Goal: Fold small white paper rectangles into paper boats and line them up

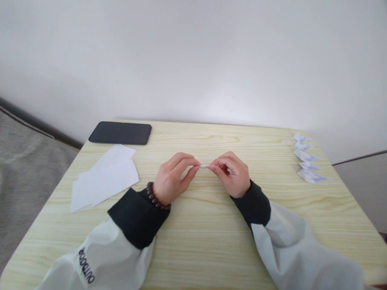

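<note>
We log left hand (173,177) and right hand (231,174) pinching small white folded paper strip (204,166) between them, fingertips clenched on each end, over pale wooden table (211,225). Loose white paper sheets (104,177) well left of grip; row of folded white paper pieces (306,159) well right.

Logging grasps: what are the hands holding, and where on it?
A small white paper piece, pinched at opposite ends by the left hand and the right hand.
</note>
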A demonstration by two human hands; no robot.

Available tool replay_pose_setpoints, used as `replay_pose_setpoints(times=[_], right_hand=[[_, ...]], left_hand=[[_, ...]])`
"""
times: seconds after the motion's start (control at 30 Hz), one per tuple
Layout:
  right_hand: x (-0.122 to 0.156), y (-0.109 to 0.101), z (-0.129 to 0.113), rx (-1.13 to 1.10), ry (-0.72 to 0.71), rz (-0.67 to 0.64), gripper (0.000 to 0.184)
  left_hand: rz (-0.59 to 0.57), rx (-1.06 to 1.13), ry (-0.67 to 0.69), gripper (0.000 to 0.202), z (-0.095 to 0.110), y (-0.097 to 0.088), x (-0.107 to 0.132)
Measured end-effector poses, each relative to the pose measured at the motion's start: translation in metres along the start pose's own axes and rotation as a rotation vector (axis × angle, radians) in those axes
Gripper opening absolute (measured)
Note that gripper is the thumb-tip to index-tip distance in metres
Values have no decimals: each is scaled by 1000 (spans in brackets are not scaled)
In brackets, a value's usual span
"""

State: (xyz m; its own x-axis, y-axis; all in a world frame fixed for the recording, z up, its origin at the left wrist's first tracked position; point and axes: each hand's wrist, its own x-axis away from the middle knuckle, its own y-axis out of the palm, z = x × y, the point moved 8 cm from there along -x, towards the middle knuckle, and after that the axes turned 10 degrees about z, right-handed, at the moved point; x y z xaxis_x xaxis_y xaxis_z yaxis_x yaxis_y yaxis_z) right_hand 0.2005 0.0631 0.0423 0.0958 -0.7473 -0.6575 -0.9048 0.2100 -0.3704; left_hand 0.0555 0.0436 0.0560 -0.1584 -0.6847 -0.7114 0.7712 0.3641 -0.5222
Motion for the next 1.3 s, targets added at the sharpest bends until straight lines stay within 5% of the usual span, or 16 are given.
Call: replay_pose_setpoints(times=[0.13, 0.37, 0.67, 0.8, 1.07, 1.3], right_hand=[[1, 3, -1, -49, 1, -33, 12], [4, 14, -13, -49, -103, -176, 15], [2, 15, -15, -91, -79, -199, 19], [2, 14, -11, -110, -23, -194, 22], [13, 26, -12, -67, -104, -332, 13], [15, 30, -14, -72, -158, -378, 17]], left_hand=[[-91, 87, -35, 11, 2, 6, 2], [-57, 119, -189, 6, -6, 3, 3], [-117, 536, -681, 22, -37, 19, 16], [-118, 640, -800, 30, -42, 23, 19], [-190, 601, -679, 19, -37, 27, 20], [-194, 329, -485, 17, -26, 16, 11]])
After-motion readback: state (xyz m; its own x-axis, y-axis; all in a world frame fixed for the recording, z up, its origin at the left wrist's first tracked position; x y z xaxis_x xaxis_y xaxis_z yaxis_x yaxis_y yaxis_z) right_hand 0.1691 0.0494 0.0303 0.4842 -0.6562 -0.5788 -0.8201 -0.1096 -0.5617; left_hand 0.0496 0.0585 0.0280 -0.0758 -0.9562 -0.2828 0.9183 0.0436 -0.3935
